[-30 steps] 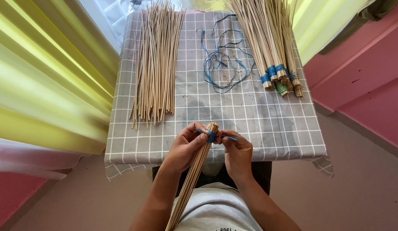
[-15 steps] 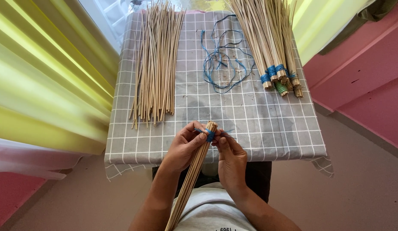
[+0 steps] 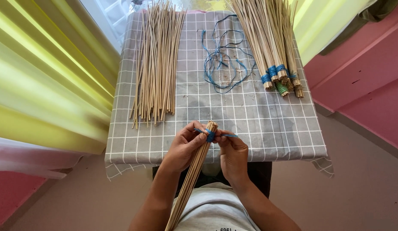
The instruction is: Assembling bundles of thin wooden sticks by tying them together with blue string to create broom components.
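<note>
Table (image 3: 258, 128) carries a grey cloth with a white grid, which hangs over the near edge; yellow curtain (image 3: 45, 85) falls along the table's left side; pink wall (image 3: 365, 85) stands to the right.

Loose sticks (image 3: 158, 64) lie in a long heap on the left half of the cloth, running away from the person, their near ends uneven; tied bundles (image 3: 271, 42) lie on the right half, fanned toward the far edge, their near ends bound with blue bands and one with a green band; blue string (image 3: 222, 64) lies in a loose tangle between the heap and the bundles, touching neither as far as can be seen.

Held bundle (image 3: 194, 167) sits at the near edge of the table, tilted, its top end over the cloth and its long end running down over the person's lap and out of view at the bottom; a blue wrap (image 3: 210, 135) circles it just below the top end.

Left hand (image 3: 186, 145) is clenched around the held bundle just below the wrap, thumb pressed at the wrap; right hand (image 3: 233, 152) is just beside the bundle on its right, fingers pinched on a short tail of blue string (image 3: 229, 135) that runs level from the wrap; the two hands are nearly touching at the wrap.
</note>
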